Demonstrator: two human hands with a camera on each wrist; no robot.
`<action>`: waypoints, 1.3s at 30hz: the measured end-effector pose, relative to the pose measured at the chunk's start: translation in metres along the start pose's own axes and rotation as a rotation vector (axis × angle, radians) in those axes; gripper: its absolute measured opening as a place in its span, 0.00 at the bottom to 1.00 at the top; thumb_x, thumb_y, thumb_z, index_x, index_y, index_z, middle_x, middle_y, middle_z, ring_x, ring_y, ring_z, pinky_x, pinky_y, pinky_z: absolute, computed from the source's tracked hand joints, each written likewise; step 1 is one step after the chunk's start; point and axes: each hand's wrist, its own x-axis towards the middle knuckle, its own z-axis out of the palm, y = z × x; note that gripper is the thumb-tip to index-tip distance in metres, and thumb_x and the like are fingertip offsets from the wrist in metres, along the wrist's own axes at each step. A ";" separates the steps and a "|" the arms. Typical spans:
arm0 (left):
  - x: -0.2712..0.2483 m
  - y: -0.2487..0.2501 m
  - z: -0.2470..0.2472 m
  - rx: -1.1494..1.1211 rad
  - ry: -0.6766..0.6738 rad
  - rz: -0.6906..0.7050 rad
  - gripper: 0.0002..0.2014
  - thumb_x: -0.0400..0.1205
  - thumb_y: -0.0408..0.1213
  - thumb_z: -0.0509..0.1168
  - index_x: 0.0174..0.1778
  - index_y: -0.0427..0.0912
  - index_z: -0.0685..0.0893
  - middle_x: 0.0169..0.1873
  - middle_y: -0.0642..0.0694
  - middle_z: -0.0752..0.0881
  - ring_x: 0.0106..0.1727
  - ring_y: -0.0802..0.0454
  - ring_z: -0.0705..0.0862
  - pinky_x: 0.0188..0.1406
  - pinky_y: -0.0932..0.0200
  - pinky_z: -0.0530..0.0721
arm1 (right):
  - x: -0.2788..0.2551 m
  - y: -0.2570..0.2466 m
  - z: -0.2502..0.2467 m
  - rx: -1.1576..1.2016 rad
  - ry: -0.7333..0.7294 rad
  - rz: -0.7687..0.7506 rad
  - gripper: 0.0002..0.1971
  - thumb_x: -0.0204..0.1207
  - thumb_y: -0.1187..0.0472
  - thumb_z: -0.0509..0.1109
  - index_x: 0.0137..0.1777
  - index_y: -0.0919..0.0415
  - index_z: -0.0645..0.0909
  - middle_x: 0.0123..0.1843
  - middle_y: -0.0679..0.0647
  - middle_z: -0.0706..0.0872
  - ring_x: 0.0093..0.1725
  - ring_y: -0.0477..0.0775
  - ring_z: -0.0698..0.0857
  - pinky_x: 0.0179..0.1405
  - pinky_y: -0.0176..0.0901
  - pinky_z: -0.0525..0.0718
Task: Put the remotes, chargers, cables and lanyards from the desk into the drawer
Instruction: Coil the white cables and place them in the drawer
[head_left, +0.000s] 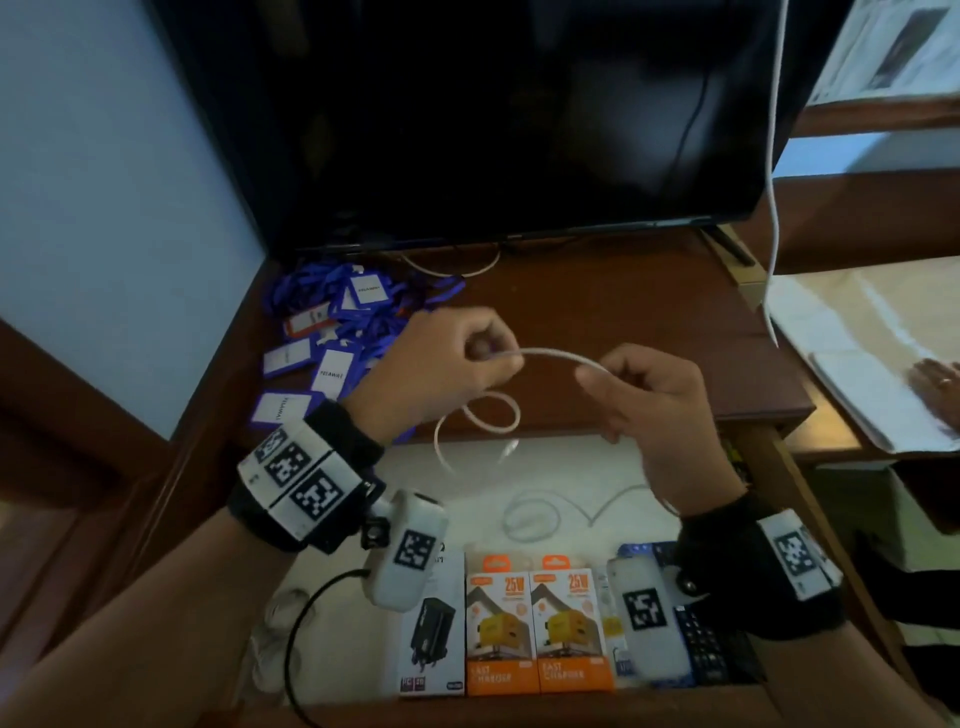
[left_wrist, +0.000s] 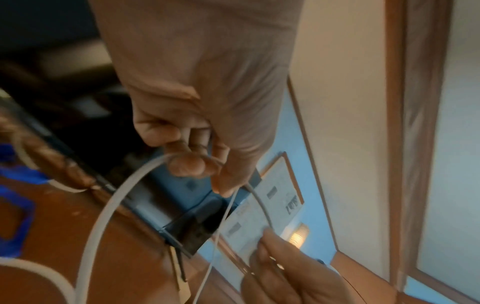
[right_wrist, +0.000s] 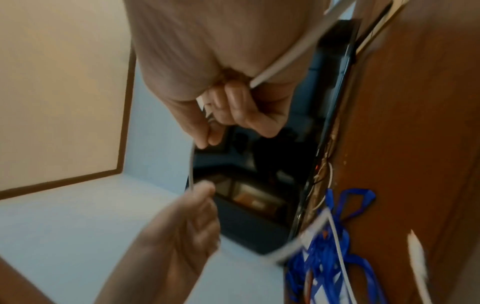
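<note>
**A:** Brown desk (head_left: 597, 312) under the dark screen (head_left: 493, 119), drawer (head_left: 561, 467) open below. What's left on my far left?

**B:** The blue lanyards (head_left: 332, 332), heaped and untouched.

**A:** My left hand (head_left: 441, 364) pinches the white cable (head_left: 545, 356); my right hand (head_left: 649, 410) pinches it too, so it arcs between them above the drawer (I'd guess I'm coiling it).

**B:** Already inside: another white cable (head_left: 535, 514), charger boxes (head_left: 535, 629), a black remote (head_left: 711, 649) at the right.

**A:** Roughly two thirds done, I judge.
</note>
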 end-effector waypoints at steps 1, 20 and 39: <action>-0.004 -0.009 0.002 -0.031 -0.048 -0.031 0.03 0.78 0.42 0.72 0.39 0.51 0.85 0.29 0.53 0.85 0.31 0.56 0.83 0.36 0.56 0.82 | -0.002 0.002 -0.008 -0.017 -0.009 -0.002 0.10 0.75 0.67 0.73 0.33 0.66 0.80 0.22 0.58 0.72 0.22 0.56 0.67 0.21 0.43 0.66; -0.045 -0.040 0.068 -0.305 -0.064 -0.223 0.09 0.83 0.43 0.66 0.38 0.54 0.89 0.31 0.54 0.87 0.28 0.63 0.78 0.33 0.68 0.77 | -0.022 0.053 -0.009 -0.583 -0.023 -0.174 0.32 0.64 0.73 0.74 0.71 0.56 0.77 0.69 0.49 0.79 0.71 0.52 0.75 0.71 0.51 0.71; -0.075 -0.082 0.060 -0.425 -0.066 -0.465 0.07 0.81 0.40 0.68 0.37 0.47 0.88 0.28 0.54 0.83 0.31 0.62 0.78 0.38 0.69 0.75 | -0.023 0.070 -0.037 -0.110 0.103 0.083 0.10 0.67 0.75 0.77 0.36 0.64 0.79 0.27 0.59 0.76 0.28 0.53 0.72 0.29 0.35 0.72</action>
